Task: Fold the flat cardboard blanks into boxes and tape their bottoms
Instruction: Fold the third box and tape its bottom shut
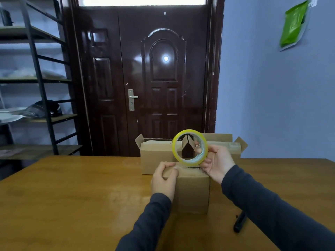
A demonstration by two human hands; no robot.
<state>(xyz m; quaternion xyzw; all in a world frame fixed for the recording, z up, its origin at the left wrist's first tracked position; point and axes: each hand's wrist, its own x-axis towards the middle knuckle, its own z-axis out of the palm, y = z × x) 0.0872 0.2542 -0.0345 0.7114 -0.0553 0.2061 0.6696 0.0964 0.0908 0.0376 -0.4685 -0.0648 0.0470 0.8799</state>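
A small brown cardboard box [193,192] stands on the wooden table [72,196] in front of me, its folded flaps facing up. My left hand [165,180] grips the box's top left edge and presses the flaps down. My right hand [216,162] holds a roll of clear tape with a yellow rim [189,146] upright just above the box's far right corner. Behind it stand two folded boxes, one on the left [155,156] and one on the right [233,145], with their flaps open upward.
A black object [239,222] lies on the table under my right sleeve. A dark metal shelf rack [41,98] stands at the left, a dark brown door [154,78] is behind the table, and a green packet [293,26] hangs on the blue wall.
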